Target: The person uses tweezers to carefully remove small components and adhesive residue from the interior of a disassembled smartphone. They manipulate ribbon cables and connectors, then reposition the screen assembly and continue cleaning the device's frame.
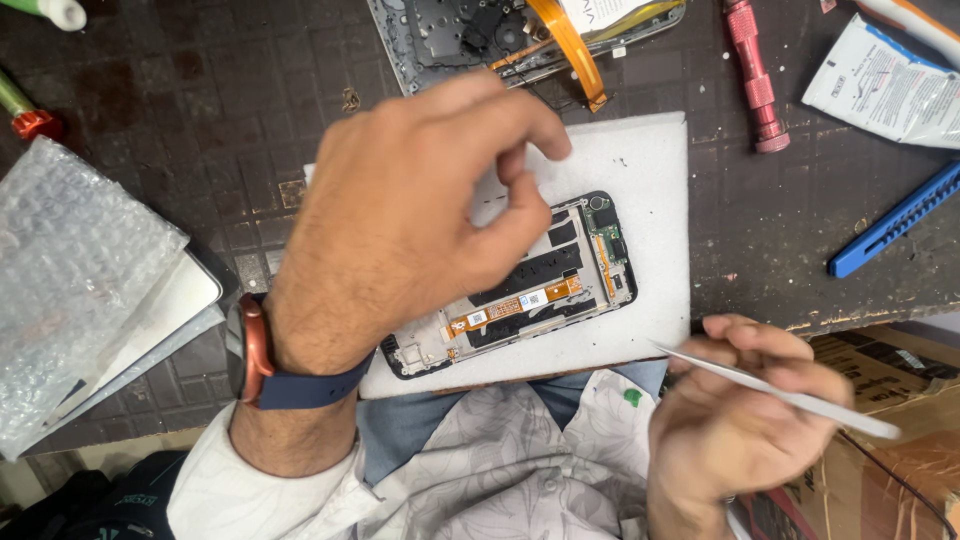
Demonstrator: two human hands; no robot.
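An opened phone [560, 280] lies face down on a white foam pad [650, 190], its inner frame and an orange flex cable showing. My left hand [410, 210] hovers above the phone's left half with fingers loosely curled, thumb and forefinger near each other; whether something tiny sits between them I cannot tell. A watch with a blue strap [265, 360] is on that wrist. My right hand [740, 410] is lower right, off the table edge, gripping silver tweezers [790, 397] whose tip points left toward the pad.
A second opened phone body with an orange flex strip [520, 35] lies at the top. A pink screwdriver [755, 70], a white packet [885, 85] and a blue pry tool [895, 220] lie at the right. Bubble wrap [70, 280] covers flat items at the left.
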